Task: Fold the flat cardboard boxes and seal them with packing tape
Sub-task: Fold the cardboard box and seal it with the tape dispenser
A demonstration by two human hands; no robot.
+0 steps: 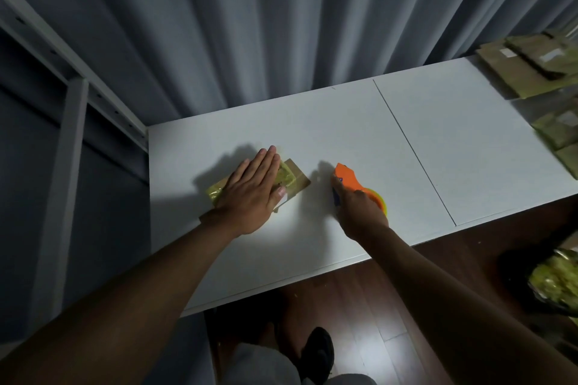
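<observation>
**One box under the palm, one tape dispenser in the grip**

Head view. White bench [312, 141], made of two panels with one dark seam running across its right part. Grey curtain behind it; pale metal frame [70, 122] at left.

One small cardboard box [289, 180] lies on the left part of the bench, its top covered with shiny yellowish tape. A brown flap or edge shows on its right side. The left hand [253, 194] lies flat on top of it, palm down, fingers [269, 162] straight and held together, thumb along the box's near right edge. Nothing is gripped; the hand presses flat.

One orange tape dispenser [348, 181] stands on the bench just right of the box, apart from it. The right hand [362, 212] is wrapped around its handle, fingers curled closed on it. A yellow-green roll edge shows at the hand's right side.

At the far right end of the bench: a stack of flat cardboard pieces [528, 69], at least three layers, exact count unclear. More taped pieces [560, 134] lie nearer, count unclear at the picture edge.

Below the bench: dark wood floor, one black shoe [319, 350], and a heap of yellowish shiny material [556, 284] at right.
</observation>
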